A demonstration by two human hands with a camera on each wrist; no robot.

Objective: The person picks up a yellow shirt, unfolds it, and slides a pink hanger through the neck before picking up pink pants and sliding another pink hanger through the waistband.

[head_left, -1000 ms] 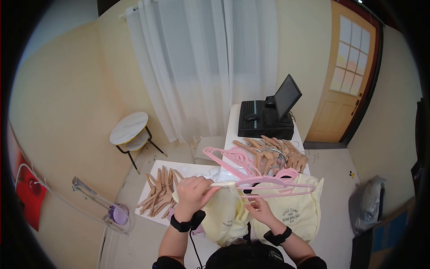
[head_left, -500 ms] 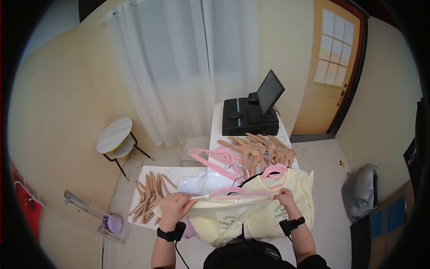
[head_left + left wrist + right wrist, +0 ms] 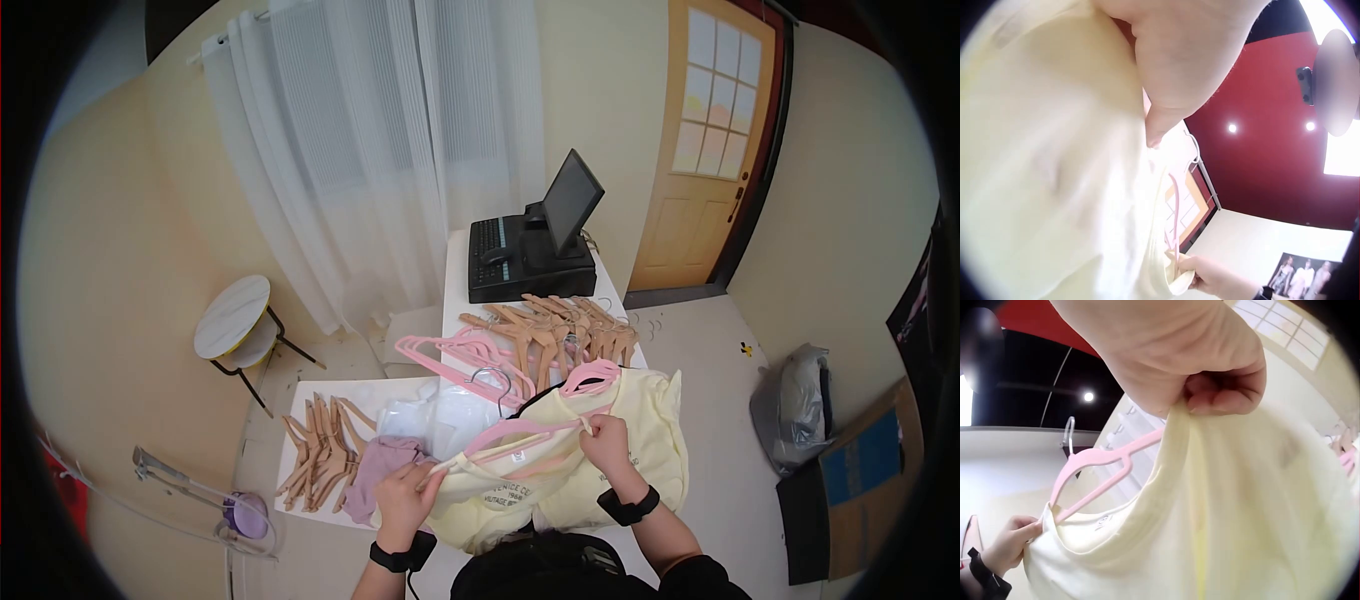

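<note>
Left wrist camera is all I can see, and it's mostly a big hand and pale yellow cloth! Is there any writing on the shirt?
Observer: Yes! The head view shows dark lettering on the front of the yellow shirt.

Operator: Cool! And is there a tag or something inside the neck?

Observer: The right wrist view shows a small dark marking inside the collar, but I can't read it.

Operator: What's lying right by the left hand?

Observer: In the head view, a crumpled purple cloth lies right beside the left hand.
</note>
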